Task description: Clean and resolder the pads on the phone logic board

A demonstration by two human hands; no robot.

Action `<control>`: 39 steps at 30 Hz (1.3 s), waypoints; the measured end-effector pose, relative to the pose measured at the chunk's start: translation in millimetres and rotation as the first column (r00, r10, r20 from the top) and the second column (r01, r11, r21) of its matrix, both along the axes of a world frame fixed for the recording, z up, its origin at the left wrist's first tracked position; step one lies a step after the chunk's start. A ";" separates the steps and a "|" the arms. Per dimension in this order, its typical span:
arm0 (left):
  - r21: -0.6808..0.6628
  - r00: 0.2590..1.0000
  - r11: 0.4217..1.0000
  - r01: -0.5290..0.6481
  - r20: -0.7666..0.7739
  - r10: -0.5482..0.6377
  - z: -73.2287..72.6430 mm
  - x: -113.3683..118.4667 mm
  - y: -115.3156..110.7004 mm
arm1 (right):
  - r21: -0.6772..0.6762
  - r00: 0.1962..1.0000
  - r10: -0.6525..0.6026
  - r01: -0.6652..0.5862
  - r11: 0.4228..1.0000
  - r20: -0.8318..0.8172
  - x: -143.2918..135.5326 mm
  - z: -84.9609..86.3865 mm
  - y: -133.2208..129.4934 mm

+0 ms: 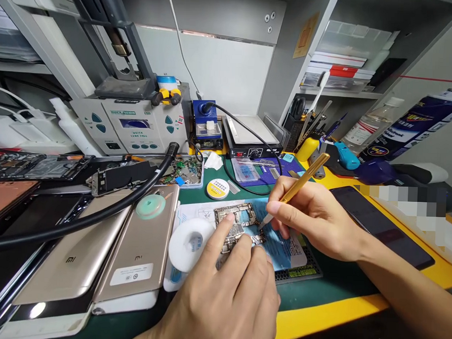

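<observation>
A phone circuit board (235, 230) lies on a blue and white printed sheet (295, 252) on the green mat. My left hand (231, 293) rests over the board's near side, its fingers bent and a fingertip on the board, pressing it from above. In my right hand (317, 217) is a gold-handled pen-like tool (306, 177), pinched between thumb and fingers. Its thin tip touches or hovers just over the board's right part; which one cannot be told. A white spool (191, 243) sits left of the board, close to my left index finger.
Several phones (134, 245) lie at the left, crossed by a black hose (136, 200). Behind stand a grey rework station (134, 124), a blue soldering unit (206, 127) and a heating plate (251, 131). A dark phone (381, 227) lies right, beneath bottles and tools.
</observation>
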State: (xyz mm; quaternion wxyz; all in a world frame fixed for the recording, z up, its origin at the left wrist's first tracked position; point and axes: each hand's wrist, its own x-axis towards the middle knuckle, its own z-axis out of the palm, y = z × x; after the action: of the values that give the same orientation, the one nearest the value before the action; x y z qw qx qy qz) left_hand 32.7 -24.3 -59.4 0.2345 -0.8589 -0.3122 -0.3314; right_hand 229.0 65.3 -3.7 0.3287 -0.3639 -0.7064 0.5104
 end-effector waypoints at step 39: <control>-0.005 1.000 1.000 0.010 -0.009 -0.010 -2.2 -0.9 2.2 | 0.307 0.984 0.003 -0.059 0.950 0.180 -1.6 1.7 -9.9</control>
State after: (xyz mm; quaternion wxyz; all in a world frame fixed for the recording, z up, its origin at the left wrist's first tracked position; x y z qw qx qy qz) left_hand 31.8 -22.2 -61.6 0.2320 -0.8626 -0.3077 -0.3278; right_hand 227.5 55.4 -2.0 0.3096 -0.3402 -0.8101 0.3634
